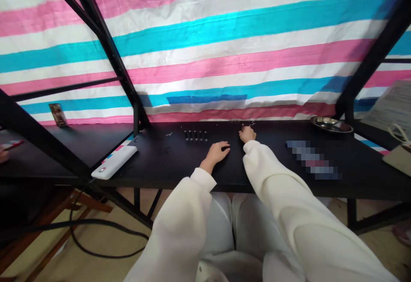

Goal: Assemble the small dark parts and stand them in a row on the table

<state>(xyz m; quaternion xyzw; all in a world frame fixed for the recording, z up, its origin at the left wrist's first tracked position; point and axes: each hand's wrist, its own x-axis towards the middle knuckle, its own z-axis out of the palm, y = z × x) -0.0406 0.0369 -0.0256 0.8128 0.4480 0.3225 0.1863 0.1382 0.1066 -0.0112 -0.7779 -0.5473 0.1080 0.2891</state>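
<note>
Right hand (pixel 248 134) near back edge of desk (pixel 167 164), fingertips pinching a small dark piece (pixel 242 125); lower part of it hidden by the fingers, so shape and exact grip hard to make out. Left hand (pixel 218 151) resting on desk, thumb and fingers slightly spread, palm out of sight; it sits between the right hand and a row of five small dark cylinders (pixel 195 135). Tiny marks by the back edge, left of the right hand, too small to identify.

Pinched piece: visible end points up and away from wearer, long axis roughly upright. Cylinders: side by side, apart from each other, long axes parallel and apparently upright, dark above, paler at bottom; can't tell if the pale part is reflection.

Pale strands (pixel 252 123) just beside the right hand. Metal dish (pixel 348 130) at back right.

White device (pixel 117 160) at left of desk, tilted, round mark (pixel 102 169) on near end, unreadable. Item at right (pixel 313 160) pixelated, content masked. Papers (pixel 387 106) cut off by right frame edge, print illegible. Upright card (pixel 58 115) at far left, picture too small to read. Another person's hand (pixel 3 155) cut off at left edge, blurred.
</note>
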